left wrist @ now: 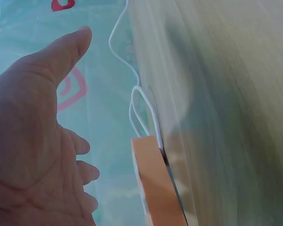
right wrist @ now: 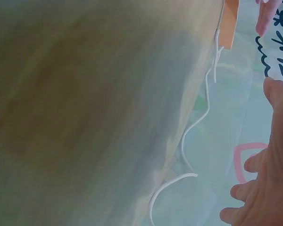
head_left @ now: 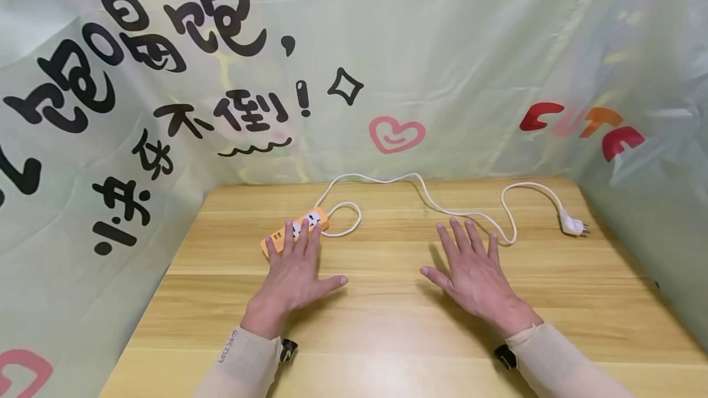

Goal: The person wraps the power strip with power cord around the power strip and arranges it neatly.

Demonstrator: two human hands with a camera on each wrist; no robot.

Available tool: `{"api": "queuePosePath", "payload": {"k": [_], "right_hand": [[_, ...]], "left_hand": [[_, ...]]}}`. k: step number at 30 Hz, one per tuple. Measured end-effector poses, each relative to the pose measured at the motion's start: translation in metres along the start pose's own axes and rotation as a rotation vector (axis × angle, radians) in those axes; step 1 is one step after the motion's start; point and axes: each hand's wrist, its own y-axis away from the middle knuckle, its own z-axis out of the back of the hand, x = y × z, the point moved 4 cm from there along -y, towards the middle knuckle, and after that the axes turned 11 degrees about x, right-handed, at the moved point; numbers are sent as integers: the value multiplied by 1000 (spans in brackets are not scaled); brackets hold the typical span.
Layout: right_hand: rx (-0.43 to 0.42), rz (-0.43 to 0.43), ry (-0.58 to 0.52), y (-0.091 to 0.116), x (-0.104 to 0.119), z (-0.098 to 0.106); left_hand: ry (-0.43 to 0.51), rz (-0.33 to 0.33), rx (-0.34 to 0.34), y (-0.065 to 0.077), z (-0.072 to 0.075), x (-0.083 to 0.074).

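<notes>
An orange power strip (head_left: 279, 238) with white sockets lies at the left of the wooden table, partly hidden in the head view by my left hand (head_left: 293, 278). That hand hovers with fingers spread and holds nothing; in the left wrist view a gap separates the palm from the strip's orange side (left wrist: 158, 183). My right hand (head_left: 478, 275) is likewise spread above the table, just short of the white cord (head_left: 453, 212), and holds nothing. The cord runs from the strip along the back, loops, and ends in a white plug (head_left: 571, 224) at the far right.
The wooden tabletop (head_left: 381, 324) meets a pale green cloth backdrop (head_left: 470, 60) at the back and both sides. The backdrop carries black lettering and a pink heart (head_left: 397, 134). A small dark device (head_left: 288, 349) sits at the left wrist, another (head_left: 506, 356) at the right.
</notes>
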Motion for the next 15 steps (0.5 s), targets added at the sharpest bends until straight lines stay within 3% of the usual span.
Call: {"api": "queuePosePath", "payload": {"k": [15], "right_hand": [[-96,93,-50,-15,19,5]], "left_hand": [[1,20,-9,-4,7,5]]}}
